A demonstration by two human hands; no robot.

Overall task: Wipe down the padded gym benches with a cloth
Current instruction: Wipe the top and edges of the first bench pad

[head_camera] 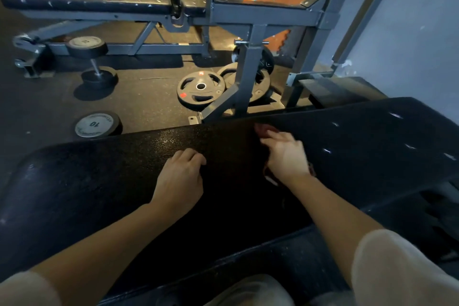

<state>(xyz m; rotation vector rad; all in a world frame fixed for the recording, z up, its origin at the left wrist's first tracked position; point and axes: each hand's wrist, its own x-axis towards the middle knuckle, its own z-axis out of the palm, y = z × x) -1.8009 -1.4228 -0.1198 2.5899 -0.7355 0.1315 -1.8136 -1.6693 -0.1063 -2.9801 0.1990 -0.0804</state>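
Observation:
A black padded bench (99,176) runs across the lower half of the view, its surface pebbled and scuffed toward the right. My right hand (285,154) lies on a dark red cloth (264,129) on the pad near the far edge; the hand is motion-blurred and only the cloth's edges show around it. My left hand (181,179) rests on the pad beside it, its fingers loosely bent and holding nothing. A second padded bench (87,1) with worn black upholstery stands farther back at the upper left.
Beyond the near bench, dumbbells (92,62) and a "10" weight (95,124) lie on the rubber floor. Weight plates (201,87) lean at a grey steel rack post (248,72). A pale wall (409,32) closes the right side.

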